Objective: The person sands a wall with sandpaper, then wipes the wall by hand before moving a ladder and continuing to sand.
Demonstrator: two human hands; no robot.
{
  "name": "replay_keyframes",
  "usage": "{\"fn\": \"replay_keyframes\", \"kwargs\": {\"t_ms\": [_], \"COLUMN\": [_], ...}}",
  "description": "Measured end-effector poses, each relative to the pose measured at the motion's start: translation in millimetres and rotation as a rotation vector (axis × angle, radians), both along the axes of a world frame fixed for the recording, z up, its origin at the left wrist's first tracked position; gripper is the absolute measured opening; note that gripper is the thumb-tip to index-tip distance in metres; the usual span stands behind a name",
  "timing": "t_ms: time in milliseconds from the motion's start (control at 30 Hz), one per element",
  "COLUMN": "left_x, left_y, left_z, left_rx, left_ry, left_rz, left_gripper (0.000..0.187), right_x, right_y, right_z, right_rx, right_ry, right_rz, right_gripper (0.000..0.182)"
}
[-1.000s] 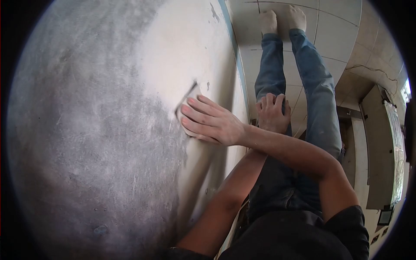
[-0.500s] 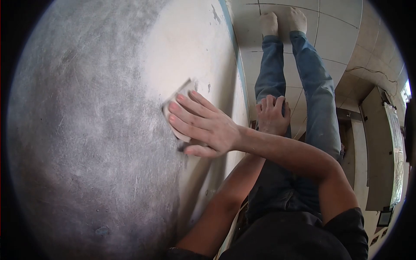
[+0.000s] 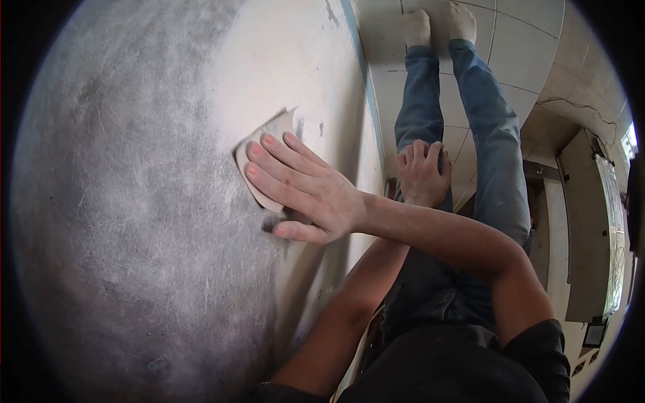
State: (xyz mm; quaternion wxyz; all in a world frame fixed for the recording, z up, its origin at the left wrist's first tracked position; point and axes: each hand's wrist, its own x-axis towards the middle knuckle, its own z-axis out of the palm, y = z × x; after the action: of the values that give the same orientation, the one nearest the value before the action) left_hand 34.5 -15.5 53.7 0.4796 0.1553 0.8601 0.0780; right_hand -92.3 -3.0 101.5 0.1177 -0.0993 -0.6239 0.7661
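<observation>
My right hand (image 3: 306, 185) presses a folded sheet of sandpaper (image 3: 259, 185) flat against the painted wall (image 3: 154, 201). The fingers lie stretched over the pale sheet, and the thumb sits apart below it, near a dark smudge. Around the sheet the wall changes from a scuffed grey area to a whiter patch (image 3: 269, 60). My left hand (image 3: 424, 173) rests on the knee of my jeans (image 3: 420, 101), with fingers loosely bent and holding nothing I can see. My right forearm crosses over the left one.
A blue strip (image 3: 363, 60) edges the wall along the tiled floor (image 3: 517, 54). My bare feet (image 3: 462, 23) are on the tiles. To the right stands a pale cabinet-like piece (image 3: 588, 221), with a thin cable (image 3: 578, 104) on the floor beyond.
My right hand and the sandpaper have slid a short way left and slightly up along the wall. The left hand stays on the knee.
</observation>
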Motion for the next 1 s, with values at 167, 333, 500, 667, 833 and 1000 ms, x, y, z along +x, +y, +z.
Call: {"fn": "replay_keyframes", "kwargs": {"t_ms": [167, 333, 500, 667, 833, 1000], "left_x": [0, -1, -3, -5, -4, -7], "left_y": [3, 0, 3, 4, 2, 4], "left_z": [0, 2, 2, 4, 3, 4], "left_rx": [-0.005, 0.0, -0.025, -0.016, -0.015, -0.003], "left_ry": [0.034, 0.017, 0.01, -0.012, 0.002, -0.008], "left_rz": [-0.014, -0.004, -0.02, -0.023, -0.03, -0.004], "left_gripper": [0.026, 0.025, 0.026, 0.027, 0.027, 0.027], "right_x": [41, -23, 26, -7, 15, 10], "right_y": [-16, 6, -11, 6, -6, 1], "right_z": [-18, -12, -13, -2, 1, -19], "right_rx": [0.082, 0.08, 0.019, -0.011, -0.023, 0.053], "right_ry": [0.12, 0.149, 0.145, 0.129, 0.123, 0.157], "right_rz": [0.125, -0.072, 0.063, -0.049, 0.014, 0.015], "right_gripper": [0.067, 0.068, 0.064, 0.065, 0.067, 0.067]}}
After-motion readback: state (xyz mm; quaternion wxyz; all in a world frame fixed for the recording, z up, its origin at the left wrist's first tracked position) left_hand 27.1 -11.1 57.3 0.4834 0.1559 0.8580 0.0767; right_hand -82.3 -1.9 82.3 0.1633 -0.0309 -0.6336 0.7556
